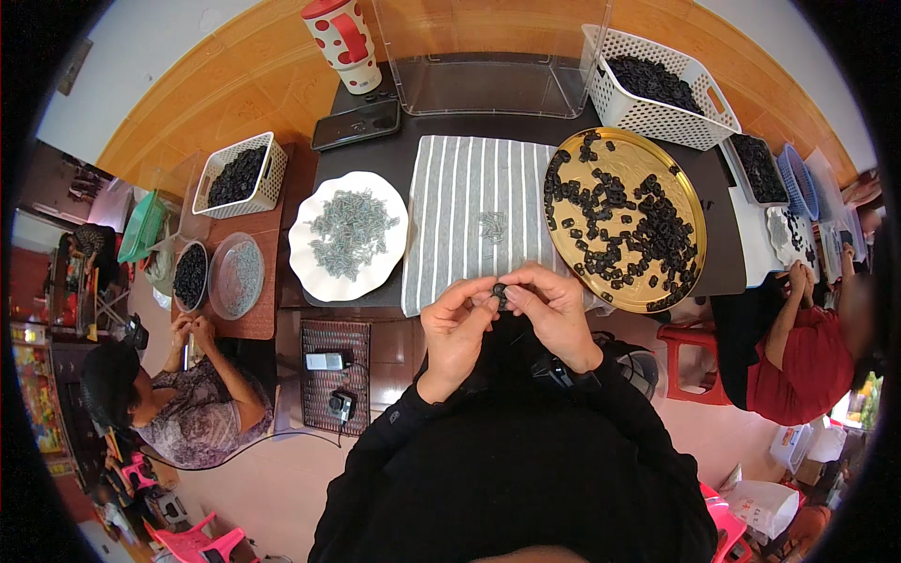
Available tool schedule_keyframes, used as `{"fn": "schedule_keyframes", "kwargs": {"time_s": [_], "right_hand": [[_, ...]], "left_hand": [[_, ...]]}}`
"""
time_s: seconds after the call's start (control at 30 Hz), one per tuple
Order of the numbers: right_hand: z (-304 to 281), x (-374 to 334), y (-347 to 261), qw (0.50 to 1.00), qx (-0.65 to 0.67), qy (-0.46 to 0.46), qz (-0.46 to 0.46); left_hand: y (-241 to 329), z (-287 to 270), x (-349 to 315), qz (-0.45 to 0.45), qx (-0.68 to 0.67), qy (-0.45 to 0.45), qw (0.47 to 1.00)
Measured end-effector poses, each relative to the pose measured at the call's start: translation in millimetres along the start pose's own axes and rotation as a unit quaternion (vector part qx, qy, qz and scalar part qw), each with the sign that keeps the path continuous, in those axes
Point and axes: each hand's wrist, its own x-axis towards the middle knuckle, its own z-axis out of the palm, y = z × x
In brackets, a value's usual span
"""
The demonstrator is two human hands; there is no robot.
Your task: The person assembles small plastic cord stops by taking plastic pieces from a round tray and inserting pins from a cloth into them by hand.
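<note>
Between my two hands, just off the near edge of the striped cloth, is a small black plastic part point(499, 291). My left hand point(456, 324) pinches it from one side with thumb and fingertips. From the other side my right hand point(552, 314) grips it the same way. On the grey-and-white striped cloth point(450, 188), a small pile of metal pins point(492, 226) lies ahead of my hands. A white scalloped plate point(310, 267) to the left bears many more such pins. To the right, a round gold tray point(615, 148) carries scattered black plastic parts point(657, 230).
A white basket point(718, 127) of black parts stands at the back right. Behind the cloth is a clear plastic box point(488, 108); a phone point(357, 124) and a dotted tumbler point(345, 47) are back left. People sit working at either side. A red stool point(693, 361) stands below right.
</note>
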Motion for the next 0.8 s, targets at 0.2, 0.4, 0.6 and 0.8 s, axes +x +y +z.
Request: {"fn": "schedule_keyframes", "kwargs": {"time_s": [0.2,0.4,0.6,0.8], "right_hand": [[2.2,1.3,0.1,0.995,-0.057,-0.008,-0.079],[2.3,-1.2,-5.1,0.967,-0.183,-0.011,-0.177],[0.8,-0.9,-3.7,0.957,-0.205,-0.005,-0.205],[5.8,-2.8,-6.3,0.937,-0.254,0.019,-0.240]], "left_hand": [[-4.7,-1.5,0.8,0.008,-0.039,-0.002,0.999],[-7.1,-3.2,2.4,0.003,-0.082,-0.014,0.997],[-4.8,-3.0,2.6,-0.004,-0.088,-0.032,0.996],[-6.5,-2.0,0.3,0.004,-0.092,-0.013,0.996]]}}
